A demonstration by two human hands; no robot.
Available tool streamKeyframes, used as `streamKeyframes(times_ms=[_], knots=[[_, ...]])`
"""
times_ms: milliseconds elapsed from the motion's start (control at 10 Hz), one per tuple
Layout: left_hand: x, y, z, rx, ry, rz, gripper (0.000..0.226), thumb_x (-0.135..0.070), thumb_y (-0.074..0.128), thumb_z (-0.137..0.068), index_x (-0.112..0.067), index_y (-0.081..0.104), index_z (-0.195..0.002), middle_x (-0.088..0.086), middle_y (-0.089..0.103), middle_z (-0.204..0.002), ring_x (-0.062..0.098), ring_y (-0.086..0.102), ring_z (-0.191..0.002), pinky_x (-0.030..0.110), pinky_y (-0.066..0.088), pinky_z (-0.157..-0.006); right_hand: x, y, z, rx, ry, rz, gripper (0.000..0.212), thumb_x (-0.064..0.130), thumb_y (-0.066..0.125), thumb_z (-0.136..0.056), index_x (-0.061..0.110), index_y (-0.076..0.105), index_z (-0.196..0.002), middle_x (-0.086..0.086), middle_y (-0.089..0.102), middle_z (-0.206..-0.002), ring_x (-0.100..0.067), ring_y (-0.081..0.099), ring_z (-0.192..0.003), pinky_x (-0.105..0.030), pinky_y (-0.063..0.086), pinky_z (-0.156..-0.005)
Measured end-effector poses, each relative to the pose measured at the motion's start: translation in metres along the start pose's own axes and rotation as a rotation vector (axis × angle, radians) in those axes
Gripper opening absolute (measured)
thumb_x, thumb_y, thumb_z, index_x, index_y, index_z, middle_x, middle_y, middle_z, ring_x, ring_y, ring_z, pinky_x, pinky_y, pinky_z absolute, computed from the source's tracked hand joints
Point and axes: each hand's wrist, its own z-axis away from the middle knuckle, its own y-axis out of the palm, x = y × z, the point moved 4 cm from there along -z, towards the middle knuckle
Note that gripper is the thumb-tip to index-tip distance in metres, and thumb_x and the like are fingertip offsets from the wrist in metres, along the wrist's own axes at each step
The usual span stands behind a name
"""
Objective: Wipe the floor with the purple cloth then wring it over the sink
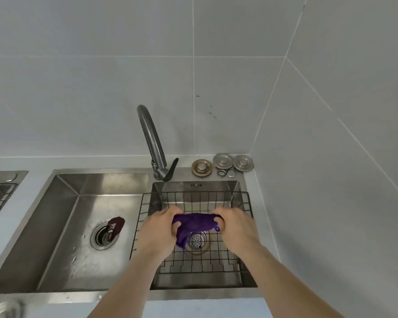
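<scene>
Head view: big steel sink (115, 180), wire rack (216, 260) in right bowl. Above it, purple cloth (193, 223) stretched left to right, left hand (160, 228) and right hand (236, 228) squeezing its ends, equally near.

Brushed steel sink (115, 187), black wire rack (193, 198), soft purple cloth (193, 222), matt grey wall tiles (90, 99).

Curved faucet (151, 138); wire rack (236, 260); three drain stoppers (221, 160) behind
</scene>
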Motion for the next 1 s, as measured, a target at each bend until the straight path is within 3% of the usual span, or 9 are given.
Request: streamKeyframes(times_ms=[200, 300, 400, 500, 700, 1000], knots=[[0.019, 0.046, -0.025, 0.102, -0.051, -0.049, 0.038, -0.018, 0.053, -0.099, -0.033, 0.059, -0.132, -0.010, 0.070, -0.121, 0.018, 0.063, -0.111, 0.031, 0.048, -0.095, -0.021, 0.045, -0.029, 0.108, 0.014, 0.049, 0.038, 0.013, 0.065, -0.095, 0.028, 0.065, -0.131, 0.002, 0.073, -0.113, -0.018, 0.066, -0.102, -0.034, 0.058, -0.084], [0.031, 0.076, -0.026, 0.245, -0.061, -0.105, 0.046, -0.021, 0.052, -0.099, -0.034, 0.048, -0.143, -0.010, 0.061, -0.139, 0.016, 0.054, -0.128, 0.031, 0.039, -0.112, -0.032, 0.073, -0.031, 0.198, 0.006, 0.058, 0.045, 0.010, 0.060, -0.097, 0.027, 0.059, -0.139, 0.000, 0.065, -0.132, -0.019, 0.060, -0.118, -0.036, 0.055, -0.097], [0.038, 0.104, -0.023, 0.417, -0.057, -0.165, 0.066, -0.032, 0.053, -0.099, -0.034, 0.023, -0.158, -0.008, 0.029, -0.166, 0.018, 0.023, -0.155, 0.038, 0.016, -0.127, -0.040, 0.096, -0.028, 0.341, 0.001, 0.097, 0.059, 0.026, 0.055, -0.101, 0.027, 0.033, -0.155, -0.005, 0.033, -0.164, -0.026, 0.031, -0.150, -0.042, 0.036, -0.120], [0.040, 0.123, -0.024, 0.501, -0.035, -0.213, 0.074, -0.037, 0.050, -0.100, -0.033, 0.009, -0.161, -0.004, 0.009, -0.172, 0.019, 0.006, -0.159, 0.039, 0.005, -0.128, -0.046, 0.117, -0.026, 0.484, -0.007, 0.139, 0.067, 0.033, 0.052, -0.102, 0.030, 0.017, -0.159, -0.005, 0.013, -0.171, -0.027, 0.010, -0.158, -0.046, 0.018, -0.126], [0.044, 0.130, -0.025, 0.491, -0.027, -0.226, 0.073, -0.040, 0.048, -0.100, -0.033, 0.009, -0.161, -0.003, 0.008, -0.172, 0.019, 0.007, -0.159, 0.038, 0.004, -0.129, -0.056, 0.134, -0.023, 0.547, 0.021, 0.142, 0.065, 0.036, 0.053, -0.102, 0.032, 0.022, -0.158, -0.005, 0.014, -0.170, -0.028, 0.012, -0.157, -0.050, 0.017, -0.127], [0.034, 0.090, -0.010, 0.429, 0.009, -0.196, 0.073, -0.042, 0.052, -0.099, -0.034, 0.013, -0.160, -0.006, 0.019, -0.170, 0.017, 0.013, -0.158, 0.039, 0.007, -0.128, -0.039, 0.090, -0.012, 0.407, 0.052, 0.099, 0.060, 0.041, 0.049, -0.102, 0.029, 0.028, -0.157, -0.006, 0.022, -0.168, -0.027, 0.020, -0.155, -0.046, 0.020, -0.126]])
